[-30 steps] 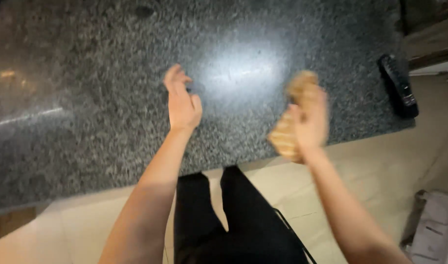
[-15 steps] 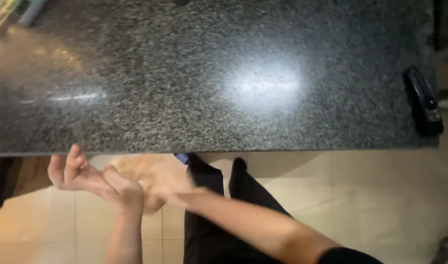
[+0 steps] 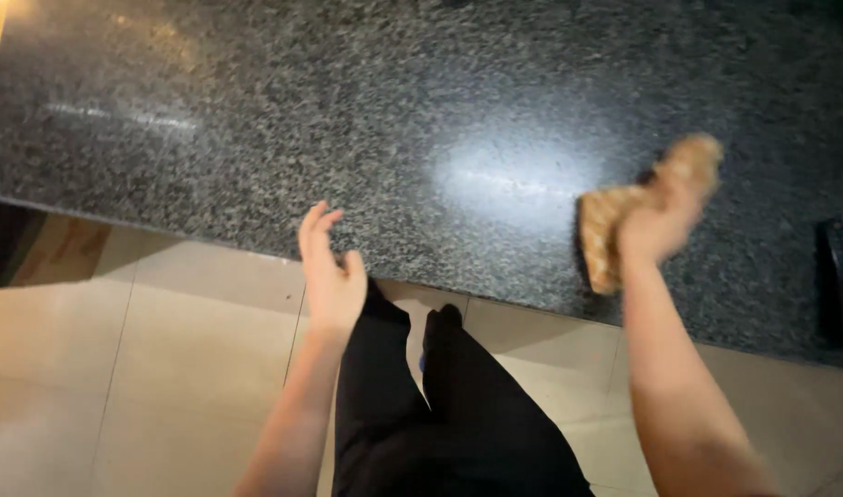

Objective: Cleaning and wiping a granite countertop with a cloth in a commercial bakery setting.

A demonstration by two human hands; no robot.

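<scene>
Your right hand (image 3: 665,216) has swung from lower left back to the frame's right, pinching a tan cloth (image 3: 615,225) on the speckled worktop (image 3: 348,120). The cloth's long axis runs lower left to upper right. Your left hand (image 3: 329,276) hangs spread at centre, over the worktop's edge.

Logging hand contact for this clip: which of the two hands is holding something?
The right hand, over the dark speckled countertop, grips a tan cloth. The left hand is open and empty, at the counter's near edge.

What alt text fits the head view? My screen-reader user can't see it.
A person's right hand presses a tan checked cloth on a dark speckled stone counter. Their left hand hovers open and empty at the counter's edge, above black trousers and pale floor tiles.
</scene>
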